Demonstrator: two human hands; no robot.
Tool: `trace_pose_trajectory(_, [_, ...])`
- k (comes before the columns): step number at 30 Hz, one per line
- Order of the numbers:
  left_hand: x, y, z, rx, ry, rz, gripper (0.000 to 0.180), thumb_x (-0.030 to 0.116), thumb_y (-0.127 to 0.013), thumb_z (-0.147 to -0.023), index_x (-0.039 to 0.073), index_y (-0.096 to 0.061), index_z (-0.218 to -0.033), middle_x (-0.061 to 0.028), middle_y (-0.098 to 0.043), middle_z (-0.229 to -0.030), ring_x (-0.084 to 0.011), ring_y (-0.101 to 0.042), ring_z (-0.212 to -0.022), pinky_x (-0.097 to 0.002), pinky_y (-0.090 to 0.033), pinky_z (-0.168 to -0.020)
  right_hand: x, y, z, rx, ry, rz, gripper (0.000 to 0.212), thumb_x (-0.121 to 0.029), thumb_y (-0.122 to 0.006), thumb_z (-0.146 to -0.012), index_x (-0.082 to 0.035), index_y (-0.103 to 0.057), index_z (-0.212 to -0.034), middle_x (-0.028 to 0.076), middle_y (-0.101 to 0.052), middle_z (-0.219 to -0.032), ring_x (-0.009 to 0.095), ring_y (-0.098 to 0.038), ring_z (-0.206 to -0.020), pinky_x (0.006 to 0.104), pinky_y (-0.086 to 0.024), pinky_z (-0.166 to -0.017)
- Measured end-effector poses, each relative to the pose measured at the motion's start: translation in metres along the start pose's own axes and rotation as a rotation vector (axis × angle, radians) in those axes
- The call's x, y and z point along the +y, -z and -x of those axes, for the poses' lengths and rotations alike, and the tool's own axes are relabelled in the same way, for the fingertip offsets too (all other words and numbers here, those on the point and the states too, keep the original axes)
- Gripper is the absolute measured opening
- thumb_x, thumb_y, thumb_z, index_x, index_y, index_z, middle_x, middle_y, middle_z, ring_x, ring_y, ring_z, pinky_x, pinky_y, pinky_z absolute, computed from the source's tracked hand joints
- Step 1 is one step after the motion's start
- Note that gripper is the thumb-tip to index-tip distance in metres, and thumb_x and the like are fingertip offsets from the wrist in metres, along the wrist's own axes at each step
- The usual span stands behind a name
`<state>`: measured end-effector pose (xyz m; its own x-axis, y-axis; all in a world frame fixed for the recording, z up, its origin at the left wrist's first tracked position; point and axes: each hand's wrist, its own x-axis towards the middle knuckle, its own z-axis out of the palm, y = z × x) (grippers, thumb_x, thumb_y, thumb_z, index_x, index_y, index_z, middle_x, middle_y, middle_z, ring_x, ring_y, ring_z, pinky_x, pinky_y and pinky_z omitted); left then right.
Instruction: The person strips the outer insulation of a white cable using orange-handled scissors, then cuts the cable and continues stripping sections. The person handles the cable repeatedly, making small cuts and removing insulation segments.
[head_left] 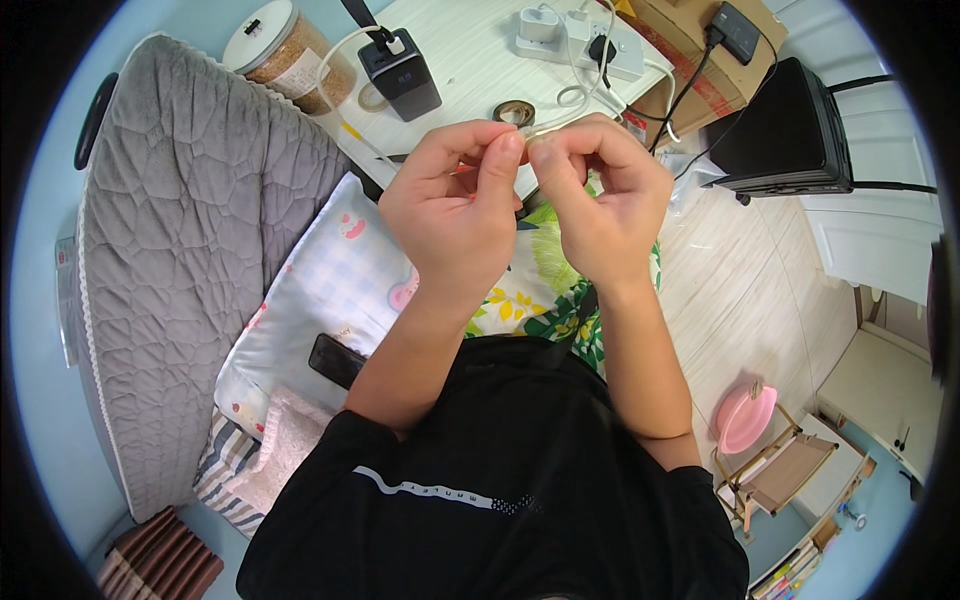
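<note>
Over the front of the white table (455,75), my left hand (455,195) and my right hand (605,190) are raised with fingertips nearly meeting. Each is closed, thumb pressed against curled fingers in a pinch. Something small and pale shows between the tips, too small to name. A white cable (570,115) runs just behind the fingers; I cannot tell whether they touch it. Beyond the fingertips lies a roll of brown tape (514,112). Bits of something red show behind my left hand, mostly hidden.
Further back stand a black power bank (400,80), a lidded jar (290,60) and a white power strip (590,45). A cardboard box (690,50) sits at right, beside a black suitcase (785,130). At left are a grey quilted cushion (190,250) and a phone (337,361).
</note>
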<state>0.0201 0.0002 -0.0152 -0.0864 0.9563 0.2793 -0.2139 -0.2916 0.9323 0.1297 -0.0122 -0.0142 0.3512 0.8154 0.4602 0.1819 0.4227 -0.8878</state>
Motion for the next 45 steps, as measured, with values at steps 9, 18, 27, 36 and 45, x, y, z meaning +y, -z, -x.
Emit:
trace_pose_trajectory(9, [0.005, 0.0, 0.001, -0.001, 0.046, 0.031, 0.006, -0.001, -0.066, -0.086, -0.004, -0.065, -0.091, -0.0051, -0.066, -0.074, -0.0046, -0.055, -0.055, -0.0169, -0.043, -0.045, -0.004, 0.004, -0.001, -0.023, 0.273, 0.114, 0.006, 0.001, -0.068, -0.07, -0.002, -0.063, -0.069, 0.003, -0.059, -0.064, 0.008, -0.046, -0.052, 0.0212, -0.037, -0.049])
trace_pose_trajectory(18, [0.011, 0.014, -0.014, -0.188, 0.119, 0.229, 0.01, -0.003, -0.063, -0.087, -0.005, -0.065, -0.096, -0.0076, -0.068, -0.079, -0.0057, -0.057, -0.06, -0.0169, -0.043, -0.051, -0.012, 0.006, 0.0, 0.005, 0.064, -0.051, 0.004, 0.001, -0.069, -0.075, 0.001, -0.065, -0.075, 0.001, -0.057, -0.064, 0.005, -0.044, -0.055, 0.0199, -0.035, -0.052])
trace_pose_trajectory(27, [0.016, 0.016, -0.009, -0.209, 0.006, 0.001, 0.015, -0.006, -0.063, -0.085, -0.004, -0.065, -0.099, -0.0077, -0.069, -0.088, -0.0096, -0.067, -0.076, -0.0171, -0.048, -0.058, -0.027, 0.015, -0.004, -0.031, 0.081, -0.006, 0.005, 0.002, -0.069, -0.074, 0.001, -0.065, -0.074, 0.0, -0.056, -0.063, 0.005, -0.044, -0.055, 0.0196, -0.035, -0.053])
trace_pose_trajectory(36, [0.013, 0.009, -0.007, -0.155, -0.023, -0.003, 0.017, -0.009, -0.063, -0.083, -0.004, -0.062, -0.099, -0.0079, -0.068, -0.087, -0.0108, -0.066, -0.074, -0.0194, -0.051, -0.063, -0.031, 0.019, -0.007, 0.013, 0.075, -0.065, 0.005, 0.003, -0.067, -0.078, 0.001, -0.063, -0.076, 0.001, -0.06, -0.068, 0.004, -0.049, -0.058, 0.0185, -0.037, -0.053])
trace_pose_trajectory(45, [0.011, 0.026, -0.008, -0.22, 0.066, -0.054, 0.019, -0.009, -0.064, -0.083, -0.005, -0.06, -0.101, -0.0086, -0.068, -0.086, -0.0127, -0.067, -0.078, -0.0201, -0.052, -0.063, -0.061, 0.052, -0.056, 0.012, -0.058, -0.182, 0.013, -0.008, -0.066, -0.086, 0.001, -0.063, -0.078, 0.004, -0.062, -0.069, 0.006, -0.053, -0.059, 0.0191, -0.043, -0.06])
